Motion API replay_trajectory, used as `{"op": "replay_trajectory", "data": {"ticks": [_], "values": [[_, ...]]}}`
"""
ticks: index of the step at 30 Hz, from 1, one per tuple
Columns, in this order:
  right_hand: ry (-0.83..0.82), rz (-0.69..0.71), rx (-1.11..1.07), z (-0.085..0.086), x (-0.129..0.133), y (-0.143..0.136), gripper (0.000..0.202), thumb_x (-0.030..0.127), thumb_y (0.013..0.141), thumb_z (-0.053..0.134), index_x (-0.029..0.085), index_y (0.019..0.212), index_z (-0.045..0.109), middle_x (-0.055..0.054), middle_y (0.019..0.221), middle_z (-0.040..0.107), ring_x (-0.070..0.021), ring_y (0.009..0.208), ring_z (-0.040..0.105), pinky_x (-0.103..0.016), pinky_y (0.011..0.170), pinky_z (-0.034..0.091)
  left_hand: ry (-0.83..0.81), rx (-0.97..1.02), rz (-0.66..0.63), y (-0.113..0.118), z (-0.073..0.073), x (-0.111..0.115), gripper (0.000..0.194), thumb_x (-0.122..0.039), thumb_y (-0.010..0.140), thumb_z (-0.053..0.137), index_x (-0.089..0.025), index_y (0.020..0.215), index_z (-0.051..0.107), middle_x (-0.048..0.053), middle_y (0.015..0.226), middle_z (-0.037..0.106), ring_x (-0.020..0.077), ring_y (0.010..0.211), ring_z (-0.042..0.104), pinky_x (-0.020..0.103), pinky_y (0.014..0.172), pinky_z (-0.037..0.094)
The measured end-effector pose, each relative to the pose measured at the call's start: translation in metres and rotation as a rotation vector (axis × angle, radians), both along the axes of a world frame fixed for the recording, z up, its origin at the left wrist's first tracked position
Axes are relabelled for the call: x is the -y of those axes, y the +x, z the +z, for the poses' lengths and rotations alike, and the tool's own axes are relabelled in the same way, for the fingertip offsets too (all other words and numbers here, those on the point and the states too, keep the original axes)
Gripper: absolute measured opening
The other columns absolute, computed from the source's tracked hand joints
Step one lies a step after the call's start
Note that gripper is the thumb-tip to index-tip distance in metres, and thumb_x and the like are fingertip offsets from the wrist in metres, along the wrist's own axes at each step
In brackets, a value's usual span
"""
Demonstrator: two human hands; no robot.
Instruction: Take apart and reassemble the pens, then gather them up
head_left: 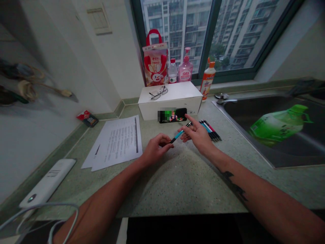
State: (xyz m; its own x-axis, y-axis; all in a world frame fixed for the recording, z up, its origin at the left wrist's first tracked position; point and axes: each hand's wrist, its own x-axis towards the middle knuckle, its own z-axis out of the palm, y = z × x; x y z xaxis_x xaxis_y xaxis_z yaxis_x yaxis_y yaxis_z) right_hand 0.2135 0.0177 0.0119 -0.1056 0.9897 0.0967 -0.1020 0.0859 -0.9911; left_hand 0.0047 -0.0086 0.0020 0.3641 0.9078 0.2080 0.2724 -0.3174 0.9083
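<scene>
A blue and black pen (178, 134) slants between my two hands above the counter. The fingers of my left hand (158, 145) are closed on its lower end. My right hand (197, 134) has its thumb and curled fingers at the upper end, with the index finger stretched toward a phone (173, 116). That phone leans on its long side against the front of a white box (170, 98), its screen lit. Several pens (210, 130) lie side by side on the counter just right of my right hand.
Printed sheets (119, 142) lie left of my hands. Glasses (158, 92) rest on the box, bottles (185, 69) and a red bag (156, 64) behind it. A sink (274, 157) with a green jug (279, 125) is right; a white power strip (49, 183) is left.
</scene>
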Motion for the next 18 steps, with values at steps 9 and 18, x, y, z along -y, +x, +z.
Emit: {"op": "replay_trajectory", "data": {"ticks": [9, 18], "values": [[-0.096, 0.146, 0.056, -0.006, 0.002, -0.008, 0.058, 0.042, 0.092, 0.063, 0.013, 0.141, 0.051, -0.011, 0.094, 0.075, -0.0188, 0.065, 0.069, -0.032, 0.059, 0.057, -0.004, 0.000, -0.005, 0.000, -0.003, -0.001, 0.018, -0.029, 0.090, 0.068, -0.017, 0.102, 0.060, 0.008, 0.093, 0.076, 0.0208, 0.086, 0.073, 0.035, 0.079, 0.054], [0.093, -0.426, 1.356, 0.014, -0.019, 0.044, 0.043, 0.044, 0.103, 0.043, 0.018, 0.124, 0.070, -0.018, 0.099, 0.075, -0.0317, 0.089, 0.070, -0.038, 0.074, 0.049, 0.004, -0.055, 0.030, 0.000, -0.002, -0.002, 0.020, -0.027, 0.091, 0.064, -0.018, 0.107, 0.060, 0.006, 0.088, 0.075, 0.0194, 0.081, 0.070, 0.035, 0.078, 0.053]]}}
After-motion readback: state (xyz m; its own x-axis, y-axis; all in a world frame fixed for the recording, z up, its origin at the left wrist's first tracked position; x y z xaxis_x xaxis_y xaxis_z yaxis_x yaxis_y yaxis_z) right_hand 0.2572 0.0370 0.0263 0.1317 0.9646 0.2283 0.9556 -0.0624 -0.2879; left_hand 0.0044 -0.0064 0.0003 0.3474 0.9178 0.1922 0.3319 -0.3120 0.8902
